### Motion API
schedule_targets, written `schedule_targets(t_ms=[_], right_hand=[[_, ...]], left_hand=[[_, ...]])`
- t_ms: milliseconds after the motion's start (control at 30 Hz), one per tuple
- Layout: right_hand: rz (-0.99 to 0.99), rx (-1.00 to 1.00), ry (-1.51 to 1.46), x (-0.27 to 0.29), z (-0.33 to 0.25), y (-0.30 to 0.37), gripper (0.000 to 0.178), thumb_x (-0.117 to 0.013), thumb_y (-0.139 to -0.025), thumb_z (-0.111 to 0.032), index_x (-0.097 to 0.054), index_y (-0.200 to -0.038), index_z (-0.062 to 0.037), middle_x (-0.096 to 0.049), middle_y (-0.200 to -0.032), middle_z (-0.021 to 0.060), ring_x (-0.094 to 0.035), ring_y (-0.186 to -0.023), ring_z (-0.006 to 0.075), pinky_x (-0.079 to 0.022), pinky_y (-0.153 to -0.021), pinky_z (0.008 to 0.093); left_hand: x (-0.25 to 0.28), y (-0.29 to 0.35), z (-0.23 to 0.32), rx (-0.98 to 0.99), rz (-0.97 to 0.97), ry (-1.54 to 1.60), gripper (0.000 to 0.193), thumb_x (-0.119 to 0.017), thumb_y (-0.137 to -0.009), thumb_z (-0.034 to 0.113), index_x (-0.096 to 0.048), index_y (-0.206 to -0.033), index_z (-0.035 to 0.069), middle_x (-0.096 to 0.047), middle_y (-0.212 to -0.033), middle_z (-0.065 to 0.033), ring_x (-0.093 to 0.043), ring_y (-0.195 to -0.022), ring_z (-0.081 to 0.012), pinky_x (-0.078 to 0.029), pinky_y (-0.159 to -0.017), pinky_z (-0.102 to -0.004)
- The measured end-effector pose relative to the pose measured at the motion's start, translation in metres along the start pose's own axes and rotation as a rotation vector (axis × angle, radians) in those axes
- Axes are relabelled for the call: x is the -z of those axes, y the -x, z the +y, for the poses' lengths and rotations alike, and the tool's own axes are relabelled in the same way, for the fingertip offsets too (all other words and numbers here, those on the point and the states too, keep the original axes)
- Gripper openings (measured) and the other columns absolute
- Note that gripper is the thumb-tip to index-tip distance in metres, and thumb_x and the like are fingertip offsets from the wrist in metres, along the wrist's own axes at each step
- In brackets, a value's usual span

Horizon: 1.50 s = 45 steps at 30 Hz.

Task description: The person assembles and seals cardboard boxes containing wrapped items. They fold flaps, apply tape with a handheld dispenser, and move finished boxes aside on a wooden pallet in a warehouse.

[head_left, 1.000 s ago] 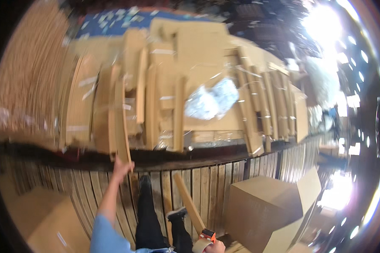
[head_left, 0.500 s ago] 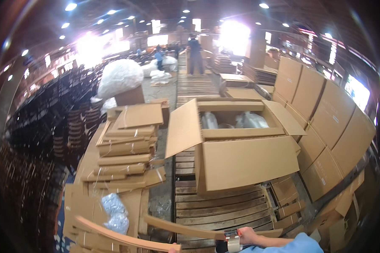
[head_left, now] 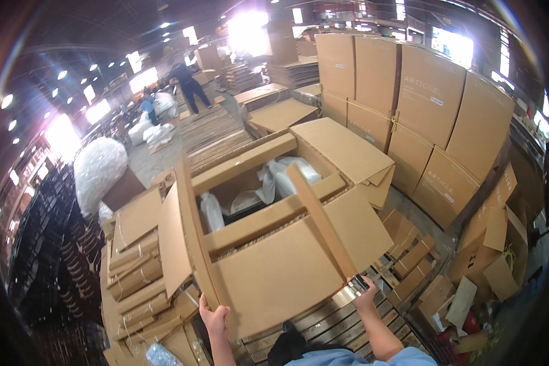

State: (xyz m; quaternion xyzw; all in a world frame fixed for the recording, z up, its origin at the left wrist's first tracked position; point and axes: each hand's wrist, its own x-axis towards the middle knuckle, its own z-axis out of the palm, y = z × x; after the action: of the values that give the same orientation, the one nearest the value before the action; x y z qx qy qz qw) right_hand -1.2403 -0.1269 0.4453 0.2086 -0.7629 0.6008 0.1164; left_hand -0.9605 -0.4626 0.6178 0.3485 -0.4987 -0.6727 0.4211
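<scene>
A large open carton [head_left: 274,287] lies in front of me with its flaps folded out. Inside it are items wrapped in white plastic [head_left: 293,177], framed by cardboard strips. My left hand [head_left: 215,320] grips the near end of a long cardboard strip [head_left: 195,238], which runs along the carton's left edge. On the right, my right hand [head_left: 365,296] holds a tape dispenser [head_left: 351,291] with a roll of tape. A second cardboard strip [head_left: 322,222] extends from that same hand, slanting across the near flap and over the opening.
The carton rests on wooden slats [head_left: 323,326]. Bundled flat cardboard [head_left: 134,280] is stacked at left, with a bubble-wrap bundle [head_left: 161,355] near it. Tall closed cartons [head_left: 433,91] stand at right, above loose cardboard scraps [head_left: 463,302]. A person [head_left: 191,88] stands farther off.
My view has turned to the right and come closer to the carton. Both hands have brought their cardboard strips from low in front of me up to the carton.
</scene>
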Motion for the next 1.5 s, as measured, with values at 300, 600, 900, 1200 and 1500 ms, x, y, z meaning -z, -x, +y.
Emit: schedule_targets(t_ms=[300,600,900,1200,1500], right_hand=[[0.496,-0.425,-0.431,-0.06,0.09,-0.116,0.017,-0.082,-0.086,-0.005,-0.073,-0.1,-0.0014,-0.076,-0.094,0.0053,-0.073,-0.09,0.0152,-0.057,-0.079,0.0303],[0.315,-0.374,0.069,-0.063,0.104,-0.197,0.02,-0.084,-0.092,-0.02,-0.067,-0.09,-0.0101,-0.068,-0.082,-0.0026,-0.062,-0.073,0.0106,-0.052,-0.066,0.0325],[-0.117,-0.254,0.256,-0.015,0.07,-0.319,0.021,-0.063,-0.108,-0.025,-0.066,-0.1,-0.0057,-0.064,-0.079,0.0054,-0.061,-0.068,0.0175,-0.051,-0.059,0.0339],[-0.207,-0.708,-0.25,-0.031,0.027,-0.412,0.018,-0.076,-0.098,-0.016,-0.061,-0.1,-0.0075,-0.063,-0.083,0.0012,-0.059,-0.065,0.009,-0.048,-0.056,0.0286],[-0.234,-0.617,-0.259,-0.027,0.062,-0.414,0.03,-0.082,-0.09,-0.003,-0.056,-0.104,-0.0082,-0.065,-0.083,0.0033,-0.064,-0.062,0.0127,-0.056,-0.056,0.03]], left_hand=[[-0.089,-0.245,-0.087,-0.138,-0.015,-0.718,0.077,-0.084,-0.071,0.015,-0.052,-0.138,-0.007,-0.069,-0.11,-0.0184,-0.07,-0.099,-0.0351,-0.056,-0.09,-0.044],[-0.121,-0.273,-0.074,-0.138,0.0,-1.298,0.109,-0.088,-0.065,0.022,-0.035,-0.156,-0.006,-0.052,-0.138,-0.0286,-0.053,-0.131,-0.0442,-0.048,-0.108,-0.049],[-0.2,-0.237,-0.088,-0.116,-0.058,-1.1,0.063,-0.084,-0.08,0.024,-0.067,-0.137,0.004,-0.052,-0.148,-0.0314,-0.054,-0.137,-0.0432,-0.045,-0.114,-0.0444],[-0.169,-0.223,-0.102,0.071,0.018,-0.368,0.054,-0.065,-0.097,0.003,-0.052,-0.149,-0.007,-0.045,-0.161,-0.0212,-0.051,-0.144,-0.0263,-0.037,-0.121,-0.0359],[-0.121,-0.235,-0.094,0.02,0.441,-0.785,0.043,-0.063,-0.096,0.004,-0.063,-0.139,0.006,-0.07,-0.127,-0.0179,-0.065,-0.123,-0.0321,-0.052,-0.105,-0.0464]])
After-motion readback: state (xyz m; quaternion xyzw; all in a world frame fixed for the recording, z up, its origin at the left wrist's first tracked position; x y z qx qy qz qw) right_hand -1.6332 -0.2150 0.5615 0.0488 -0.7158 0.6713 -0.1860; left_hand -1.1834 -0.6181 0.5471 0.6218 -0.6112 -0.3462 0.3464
